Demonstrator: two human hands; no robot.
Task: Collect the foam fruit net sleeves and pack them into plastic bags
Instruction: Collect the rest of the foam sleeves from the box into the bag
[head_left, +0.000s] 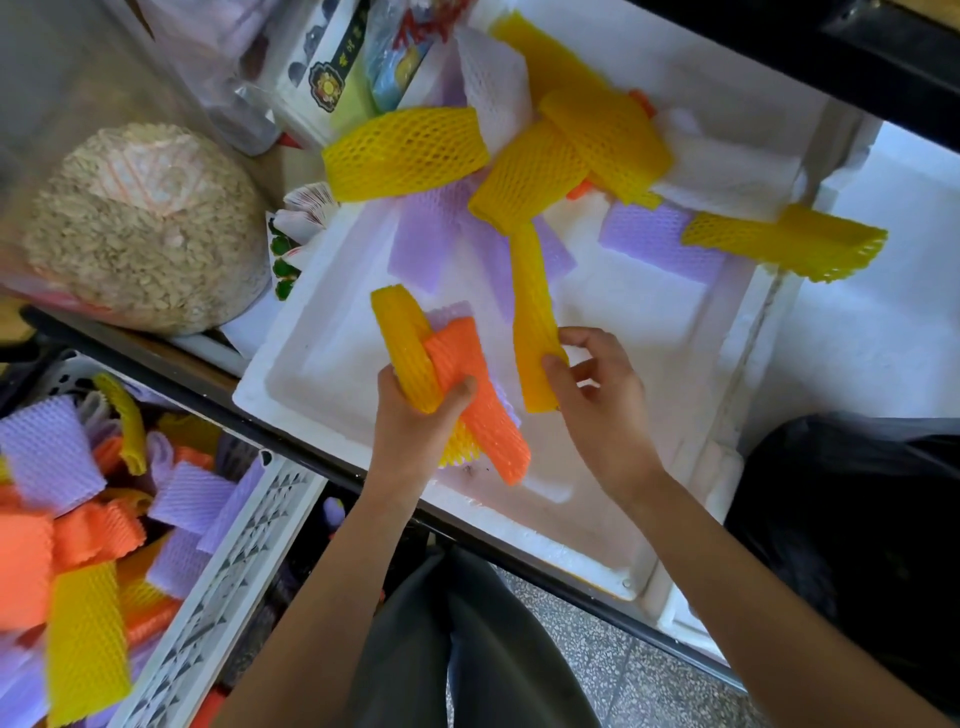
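My left hand (415, 421) grips a small bundle of foam net sleeves over the white foam box (291, 364): a yellow sleeve (402, 343), an orange sleeve (478, 410) and a purple one mostly hidden behind them. My right hand (597, 395) pinches the near end of a long yellow sleeve (532, 312) that stretches toward the far pile. Several more yellow sleeves (405, 153), purple sleeves (657, 241) and white sleeves (493, 83) lie at the far side of the box. No plastic bag is open near my hands.
A white slotted crate (223, 566) at the lower left is heaped with purple, orange and yellow sleeves. A clear bag of grain (140, 234) stands at the left beside packaged goods. A black bag (852, 519) sits at the lower right.
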